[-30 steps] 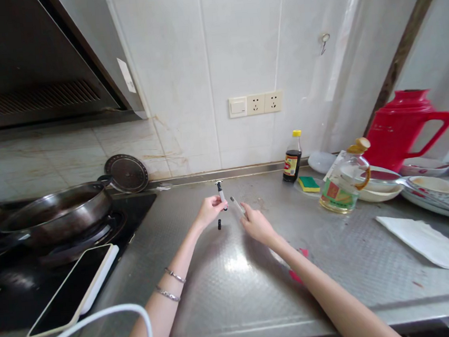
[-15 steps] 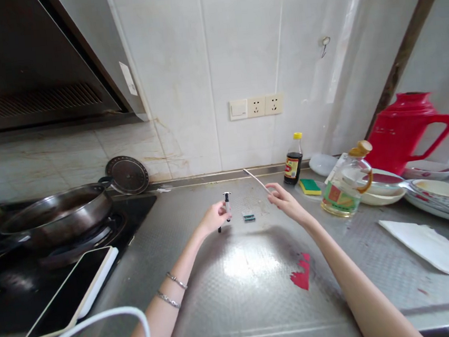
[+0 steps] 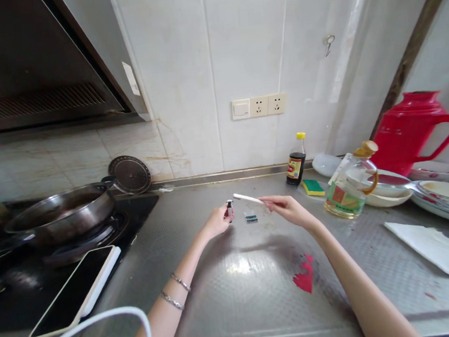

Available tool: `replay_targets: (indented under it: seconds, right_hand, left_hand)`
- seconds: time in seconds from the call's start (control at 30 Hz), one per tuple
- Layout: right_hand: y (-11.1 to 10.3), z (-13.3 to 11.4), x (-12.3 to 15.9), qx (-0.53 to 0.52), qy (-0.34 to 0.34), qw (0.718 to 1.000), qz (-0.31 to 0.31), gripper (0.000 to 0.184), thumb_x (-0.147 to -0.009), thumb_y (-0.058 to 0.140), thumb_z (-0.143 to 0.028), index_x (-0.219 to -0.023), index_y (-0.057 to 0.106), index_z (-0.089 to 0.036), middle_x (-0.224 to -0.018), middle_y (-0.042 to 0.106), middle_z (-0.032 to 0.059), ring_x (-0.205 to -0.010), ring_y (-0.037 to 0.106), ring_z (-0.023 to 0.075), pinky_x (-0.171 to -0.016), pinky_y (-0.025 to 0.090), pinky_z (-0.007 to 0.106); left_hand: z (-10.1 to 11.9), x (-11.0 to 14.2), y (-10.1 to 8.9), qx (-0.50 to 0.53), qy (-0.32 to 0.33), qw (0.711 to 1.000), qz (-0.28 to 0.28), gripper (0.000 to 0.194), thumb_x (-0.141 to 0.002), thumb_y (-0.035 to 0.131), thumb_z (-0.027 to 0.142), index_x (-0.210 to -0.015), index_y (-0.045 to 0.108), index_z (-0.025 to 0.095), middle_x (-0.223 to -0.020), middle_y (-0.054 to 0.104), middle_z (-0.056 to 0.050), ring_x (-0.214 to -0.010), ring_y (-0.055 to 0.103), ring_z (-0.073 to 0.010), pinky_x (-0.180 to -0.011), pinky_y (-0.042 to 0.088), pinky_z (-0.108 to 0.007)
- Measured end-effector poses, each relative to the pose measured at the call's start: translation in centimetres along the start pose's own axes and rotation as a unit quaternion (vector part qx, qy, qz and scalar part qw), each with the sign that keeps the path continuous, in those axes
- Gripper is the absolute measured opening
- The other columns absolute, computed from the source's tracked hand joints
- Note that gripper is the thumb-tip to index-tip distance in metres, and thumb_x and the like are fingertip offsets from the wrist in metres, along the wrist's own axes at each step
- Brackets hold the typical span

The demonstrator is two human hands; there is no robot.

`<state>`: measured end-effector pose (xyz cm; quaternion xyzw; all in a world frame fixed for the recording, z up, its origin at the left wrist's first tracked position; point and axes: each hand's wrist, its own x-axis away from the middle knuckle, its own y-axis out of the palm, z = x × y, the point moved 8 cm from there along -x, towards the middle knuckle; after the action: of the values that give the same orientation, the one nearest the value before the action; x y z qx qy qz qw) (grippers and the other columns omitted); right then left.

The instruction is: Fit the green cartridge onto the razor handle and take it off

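Note:
My left hand, wearing two bracelets at the wrist, is closed around a small black-and-grey tool with a T-shaped top. It is held upright above the counter; its exact kind is too small to make out. My right hand pinches one end of a slim white stick. The stick's free end points left, close to the top of the tool and apart from it. Between and just beyond the hands, a small clear pack with teal strips lies on the metal counter.
To the left, a steel pan sits on the black stove, with a phone and white cable in front. A soy sauce bottle, sponge, oil jug, red thermos and dishes stand right. A red scrap lies nearer.
The white stick has swung from slanting up and away to nearly level, its tip nearer the tool in my left hand. My right hand has turned and lowered slightly.

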<state>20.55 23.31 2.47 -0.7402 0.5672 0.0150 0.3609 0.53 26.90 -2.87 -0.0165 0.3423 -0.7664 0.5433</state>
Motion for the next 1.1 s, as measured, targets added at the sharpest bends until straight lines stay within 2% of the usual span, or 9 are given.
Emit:
replay_targets:
  seconds: [0.17, 0.3, 0.4, 0.57, 0.67, 0.77, 1.0, 1.1]
  right_hand:
    - [0.4, -0.5, 0.1, 0.026, -0.002, 0.999, -0.034, 0.043, -0.084, 0.046, -0.041, -0.116, 0.061, -0.017, -0.094, 0.070, 0.0049, -0.075, 0.060, 0.0179, -0.068, 0.047, 0.028]
    - [0.6, -1.0, 0.4, 0.021, 0.000, 0.999, -0.050, 0.039, -0.084, 0.047, -0.040, -0.112, 0.064, -0.018, -0.108, 0.066, 0.0060, -0.094, 0.061, 0.0225, -0.082, 0.046, 0.031]
    - [0.7, -1.1, 0.6, 0.006, 0.011, 0.997, -0.071, 0.037, -0.083, 0.050, -0.040, -0.107, 0.067, -0.018, -0.108, 0.066, 0.0067, -0.100, 0.060, 0.0247, -0.086, 0.046, 0.032]
    - [0.3, -1.3, 0.5, 0.012, 0.010, 0.999, -0.035, 0.035, -0.083, 0.050, -0.037, -0.107, 0.067, -0.018, -0.109, 0.066, 0.0068, -0.100, 0.060, 0.0245, -0.087, 0.045, 0.033]
    - [0.7, -1.3, 0.5, 0.019, 0.003, 0.998, -0.051, 0.034, -0.083, 0.051, -0.037, -0.105, 0.068, -0.018, -0.105, 0.067, 0.0066, -0.099, 0.061, 0.0244, -0.084, 0.047, 0.032]
    - [0.5, -1.1, 0.5, 0.026, 0.004, 0.999, -0.037, 0.034, -0.083, 0.050, -0.037, -0.107, 0.067, -0.018, -0.105, 0.067, 0.0067, -0.095, 0.062, 0.0238, -0.082, 0.048, 0.032]
    - [0.4, -1.2, 0.5, 0.023, 0.005, 0.999, -0.031, 0.035, -0.084, 0.049, -0.038, -0.107, 0.066, -0.018, -0.106, 0.067, 0.0064, -0.096, 0.062, 0.0236, -0.084, 0.047, 0.033]
    - [0.8, -1.2, 0.5, 0.023, -0.002, 0.999, -0.049, 0.035, -0.083, 0.050, -0.038, -0.106, 0.067, -0.019, -0.106, 0.067, 0.0063, -0.098, 0.061, 0.0241, -0.085, 0.047, 0.033]
  left_hand:
    - [0.0, 0.1, 0.8, -0.056, -0.004, 0.998, -0.019, 0.013, -0.075, 0.047, 0.010, -0.084, 0.054, 0.016, -0.073, 0.060, -0.002, -0.069, 0.056, -0.0133, -0.065, 0.041, -0.022]
    - [0.2, 0.3, 1.1, -0.090, -0.001, 0.995, -0.030, 0.014, -0.075, 0.045, 0.009, -0.084, 0.053, 0.016, -0.074, 0.060, -0.002, -0.068, 0.056, -0.0122, -0.064, 0.040, -0.021]
    - [0.2, 0.3, 1.0, -0.113, 0.002, 0.993, -0.027, 0.011, -0.075, 0.046, 0.010, -0.082, 0.053, 0.016, -0.073, 0.059, -0.001, -0.067, 0.055, -0.0124, -0.062, 0.039, -0.021]
    - [0.3, 0.4, 1.1, -0.127, -0.002, 0.991, -0.032, 0.014, -0.076, 0.044, 0.009, -0.085, 0.053, 0.016, -0.074, 0.060, -0.001, -0.067, 0.054, -0.0122, -0.061, 0.038, -0.020]
    - [0.4, 0.4, 1.1, -0.141, -0.004, 0.989, -0.034, 0.012, -0.076, 0.045, 0.010, -0.083, 0.053, 0.016, -0.072, 0.059, -0.001, -0.067, 0.054, -0.0129, -0.061, 0.037, -0.021]
    - [0.4, 0.5, 1.1, -0.138, -0.005, 0.990, -0.037, 0.014, -0.076, 0.045, 0.009, -0.085, 0.053, 0.016, -0.074, 0.060, -0.002, -0.068, 0.055, -0.0132, -0.062, 0.037, -0.021]
    - [0.5, 0.5, 1.0, -0.161, -0.010, 0.986, -0.036, 0.016, -0.075, 0.045, 0.009, -0.085, 0.054, 0.017, -0.074, 0.060, -0.001, -0.066, 0.054, -0.0129, -0.061, 0.036, -0.021]
    - [0.7, 0.4, 0.9, -0.180, -0.015, 0.983, -0.026, 0.015, -0.074, 0.046, 0.008, -0.083, 0.054, 0.017, -0.072, 0.060, -0.001, -0.066, 0.054, -0.0131, -0.061, 0.035, -0.021]
